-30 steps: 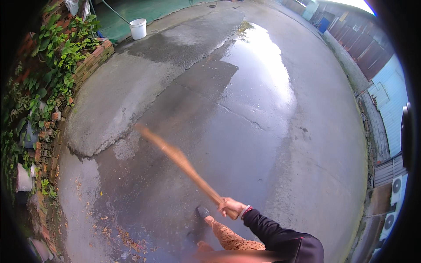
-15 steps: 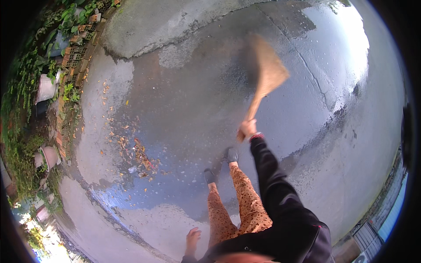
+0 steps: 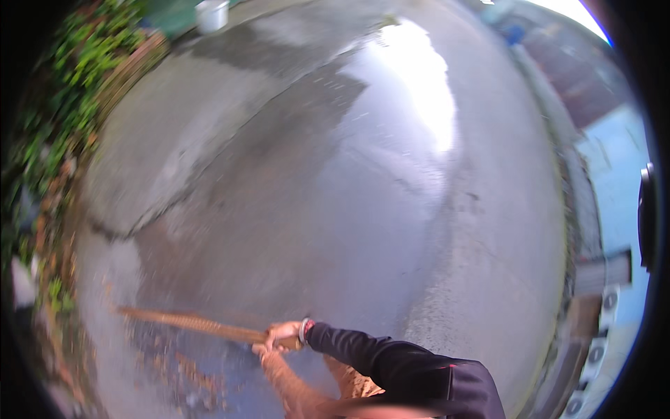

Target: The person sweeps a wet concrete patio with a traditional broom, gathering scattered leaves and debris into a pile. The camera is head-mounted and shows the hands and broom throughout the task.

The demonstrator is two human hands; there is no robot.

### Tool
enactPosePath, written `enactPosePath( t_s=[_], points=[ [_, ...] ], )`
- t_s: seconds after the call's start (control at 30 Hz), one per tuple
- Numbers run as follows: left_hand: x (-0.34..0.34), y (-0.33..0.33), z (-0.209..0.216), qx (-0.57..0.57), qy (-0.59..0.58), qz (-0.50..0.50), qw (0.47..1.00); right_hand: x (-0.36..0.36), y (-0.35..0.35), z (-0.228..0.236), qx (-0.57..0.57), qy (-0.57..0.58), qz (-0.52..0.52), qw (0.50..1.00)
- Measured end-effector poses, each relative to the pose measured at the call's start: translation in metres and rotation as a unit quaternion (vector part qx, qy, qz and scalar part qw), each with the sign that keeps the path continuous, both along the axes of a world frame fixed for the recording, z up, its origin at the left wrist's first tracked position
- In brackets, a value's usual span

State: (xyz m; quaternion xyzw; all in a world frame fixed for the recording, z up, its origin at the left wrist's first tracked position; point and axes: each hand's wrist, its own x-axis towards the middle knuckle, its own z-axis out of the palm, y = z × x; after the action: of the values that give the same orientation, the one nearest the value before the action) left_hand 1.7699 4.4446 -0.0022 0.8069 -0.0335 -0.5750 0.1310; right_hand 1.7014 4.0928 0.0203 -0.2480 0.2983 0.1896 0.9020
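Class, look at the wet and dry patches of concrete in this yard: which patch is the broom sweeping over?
The dark wet patch at lower left, strewn with fallen leaves. The broom, held in the right hand, lies across it; the pale dry slab and the bright puddle lie farther off.

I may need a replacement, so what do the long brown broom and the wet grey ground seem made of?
Long brown broom: probably bundled straw or sticks, matte and fibrous, though blurred. Wet grey ground: likely concrete, rough, cracked, with a glossy water sheen.

Daylight; sky glare on wet concrete [image 3: 419,105]; motion blur, probably; fisheye edges.
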Motion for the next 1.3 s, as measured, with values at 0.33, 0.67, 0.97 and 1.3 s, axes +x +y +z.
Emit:
enactPosePath(
  t_s=[0.33, 0.67, 0.97, 1.3],
  points=[
    [0.128, -0.053, -0.017, -0.053, 0.085, -0.186, 0.977, -0.078, -0.138, 0.028, -0.285, 0.151, -0.319, 0.891],
    [0.169, 0.061, 0.013, 0.000, -0.038, -0.172, 0.984, 0.188, -0.189, -0.185, -0.281, 0.240, -0.231, 0.900],
    [0.254, -0.024, -0.065, -0.089, 0.146, 0.595, 0.785, 0.289, 0.206, -0.146, -0.441, 0.084, 0.257, 0.856],
    [0.302, -0.204, -0.019, -0.225, 0.223, 0.591, 0.742, 0.245, 0.087, 0.059, -0.048, 0.165, 0.038, 0.984]
  ],
)
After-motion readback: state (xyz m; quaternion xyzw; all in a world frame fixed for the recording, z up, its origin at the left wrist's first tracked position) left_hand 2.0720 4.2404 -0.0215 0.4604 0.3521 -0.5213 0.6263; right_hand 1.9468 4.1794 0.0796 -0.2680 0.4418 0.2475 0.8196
